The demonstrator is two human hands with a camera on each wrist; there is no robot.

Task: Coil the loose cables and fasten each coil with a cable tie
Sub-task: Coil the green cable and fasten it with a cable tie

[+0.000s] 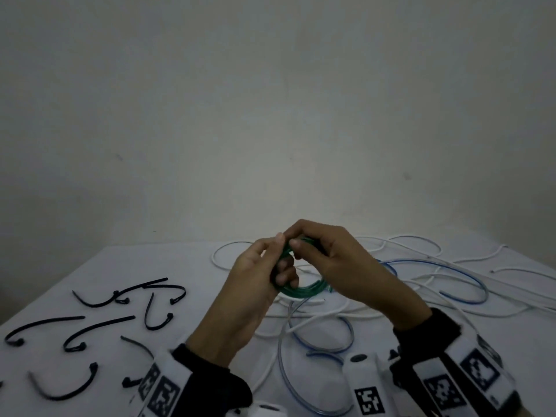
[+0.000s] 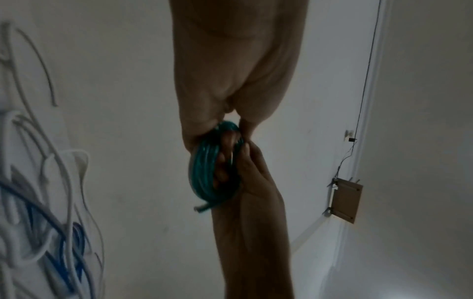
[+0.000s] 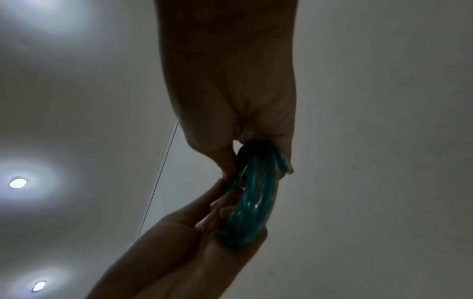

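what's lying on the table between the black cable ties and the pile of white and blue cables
In the head view, only the left hand and its forearm cross above that stretch; the table there looks bare. Both hands grip the green coil.

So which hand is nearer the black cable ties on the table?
Left. The left hand holds the green coil just right of the black cable ties; the right hand grips it farther away.

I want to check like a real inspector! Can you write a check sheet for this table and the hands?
Surface: white table, dim light.
Job's things: green coil held above the table, no tie on it; black ties lying loose on the left.
Clutter: nothing seen.
Grips: left hand and right hand both hold the coil.
Cables: white and blue cables tangled, uncoiled.
Surroundings: plain wall; ceiling lights.
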